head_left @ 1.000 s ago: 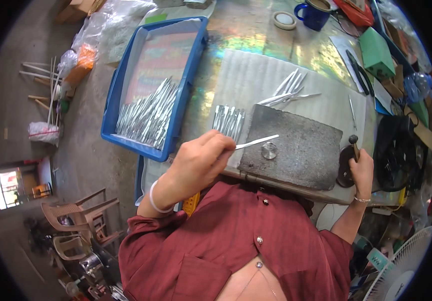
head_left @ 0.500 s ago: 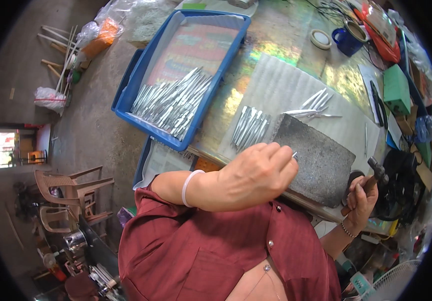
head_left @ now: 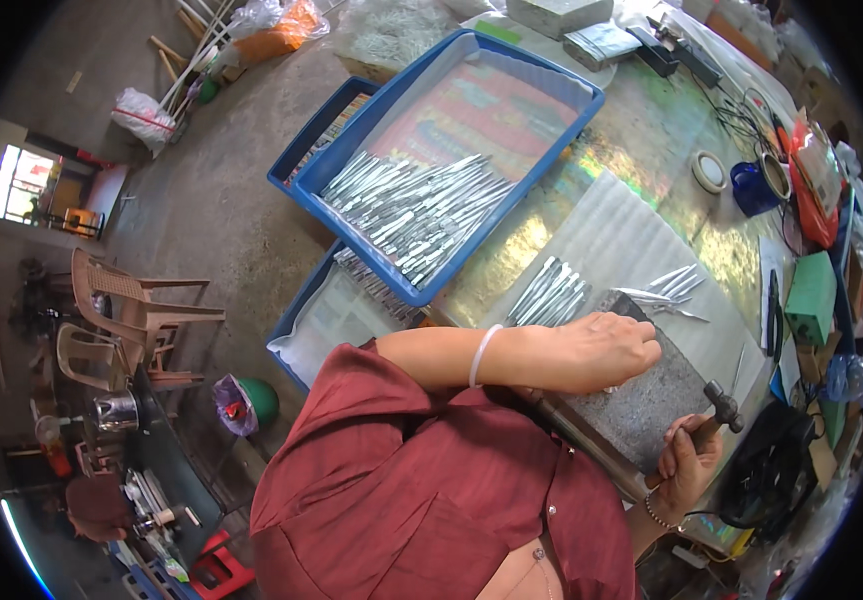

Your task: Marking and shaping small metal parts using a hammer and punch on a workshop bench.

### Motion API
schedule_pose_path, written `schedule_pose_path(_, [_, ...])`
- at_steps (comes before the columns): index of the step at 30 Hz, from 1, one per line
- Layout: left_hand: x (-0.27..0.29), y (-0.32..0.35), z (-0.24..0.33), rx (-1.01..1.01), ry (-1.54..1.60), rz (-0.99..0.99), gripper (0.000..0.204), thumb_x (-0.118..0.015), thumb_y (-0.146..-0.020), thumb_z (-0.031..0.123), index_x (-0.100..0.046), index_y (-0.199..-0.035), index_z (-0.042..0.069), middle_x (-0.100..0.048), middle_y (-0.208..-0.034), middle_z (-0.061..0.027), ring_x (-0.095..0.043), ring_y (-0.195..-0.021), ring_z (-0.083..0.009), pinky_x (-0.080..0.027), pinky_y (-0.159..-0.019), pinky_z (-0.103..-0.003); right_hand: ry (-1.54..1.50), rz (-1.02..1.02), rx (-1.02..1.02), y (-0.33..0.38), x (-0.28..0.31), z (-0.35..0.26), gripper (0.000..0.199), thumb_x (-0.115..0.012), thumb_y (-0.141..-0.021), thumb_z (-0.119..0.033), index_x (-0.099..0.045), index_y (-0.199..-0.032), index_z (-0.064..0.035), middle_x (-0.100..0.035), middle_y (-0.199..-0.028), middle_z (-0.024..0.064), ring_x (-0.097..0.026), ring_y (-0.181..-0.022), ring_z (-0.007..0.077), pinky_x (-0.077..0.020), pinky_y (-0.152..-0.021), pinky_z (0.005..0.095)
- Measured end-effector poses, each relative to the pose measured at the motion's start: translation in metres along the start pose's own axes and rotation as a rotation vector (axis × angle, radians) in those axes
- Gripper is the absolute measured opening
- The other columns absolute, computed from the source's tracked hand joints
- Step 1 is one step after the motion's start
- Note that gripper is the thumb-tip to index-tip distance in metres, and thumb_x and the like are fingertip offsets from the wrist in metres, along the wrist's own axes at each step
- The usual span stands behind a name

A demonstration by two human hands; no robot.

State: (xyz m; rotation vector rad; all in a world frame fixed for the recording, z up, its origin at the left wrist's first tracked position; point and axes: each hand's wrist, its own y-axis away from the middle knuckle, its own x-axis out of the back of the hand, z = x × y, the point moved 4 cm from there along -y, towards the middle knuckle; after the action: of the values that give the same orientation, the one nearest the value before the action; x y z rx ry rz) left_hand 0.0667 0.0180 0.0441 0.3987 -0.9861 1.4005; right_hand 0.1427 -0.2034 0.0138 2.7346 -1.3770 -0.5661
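Left hand [head_left: 606, 350] is lying knuckles-up on the grey stone slab [head_left: 641, 405], its forearm reaching across the chest from the lower left, a white bangle [head_left: 483, 353] sitting on the wrist. Its fingers are curling down and pressing together on the slab; whether they are pinching anything beneath them cannot be told, since the back of the hand is hiding the fingertips. Right hand [head_left: 686, 465] is sitting just off the slab's near right corner, fingers wrapping tight around the wooden handle of a small hammer [head_left: 716, 405], whose dark metal head is pointing up and away, hovering over the slab's right edge without touching it.

The slab itself is looking flat, speckled and dull grey, resting at the near edge of the desk [head_left: 591, 170] on a sheet of white ribbed foam [head_left: 611, 235]. Just beyond the left hand, a neat row of thin silver metal strips [head_left: 549, 290] is lying on the foam, and a looser fan of the same strips [head_left: 666, 290] is spreading out at the slab's far edge. Farther left, a blue tray [head_left: 571, 85] is holding a large heap of similar strips [head_left: 411, 210], slim, shiny and flattened at one end, overhanging the desk's left edge.
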Motion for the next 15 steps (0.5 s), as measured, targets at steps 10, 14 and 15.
schedule_pose_path(10, [-0.039, 0.025, -0.046, 0.237, 0.403, 0.281, 0.009, -0.061, -0.084, 0.007, -0.058, -0.09, 0.001, -0.061, -0.086, -0.0129, -0.06, -0.07, -0.0272, -0.048, -0.063, -0.036, 0.101, 0.116, -0.175, -0.005, -0.054, 0.009, 0.011, -0.057, -0.082, 0.005, -0.055, -0.092, 0.003, -0.058, -0.071, 0.0079, -0.04, -0.04, 0.0043, -0.0279, -0.035, 0.0194])
schedule_pose_path(14, [-0.032, 0.042, -0.026, 0.593, 1.245, 0.217, 0.011, -0.057, -0.092, 0.011, -0.059, -0.095, 0.0, -0.064, -0.09, -0.0088, -0.058, -0.068, -0.0129, -0.047, -0.061, -0.025, 0.091, -0.114, -0.218, -0.011, -0.078, 0.006, 0.01, -0.059, -0.081, 0.003, -0.054, -0.089, 0.0008, -0.058, -0.075, 0.0042, -0.053, -0.059, 0.0058, -0.0405, -0.052, 0.0196])
schedule_pose_path(15, [-0.035, 0.045, -0.024, 0.65, 1.415, 0.209, 0.012, -0.056, -0.093, 0.012, -0.058, -0.096, 0.0, -0.064, -0.09, -0.0082, -0.058, -0.068, -0.0117, -0.047, -0.06, -0.024, 0.062, -0.123, -0.187, -0.014, -0.082, 0.007, 0.01, -0.06, -0.081, 0.002, -0.054, -0.089, 0.0003, -0.059, -0.077, 0.0038, -0.056, -0.066, 0.007, -0.0445, -0.059, 0.0203])
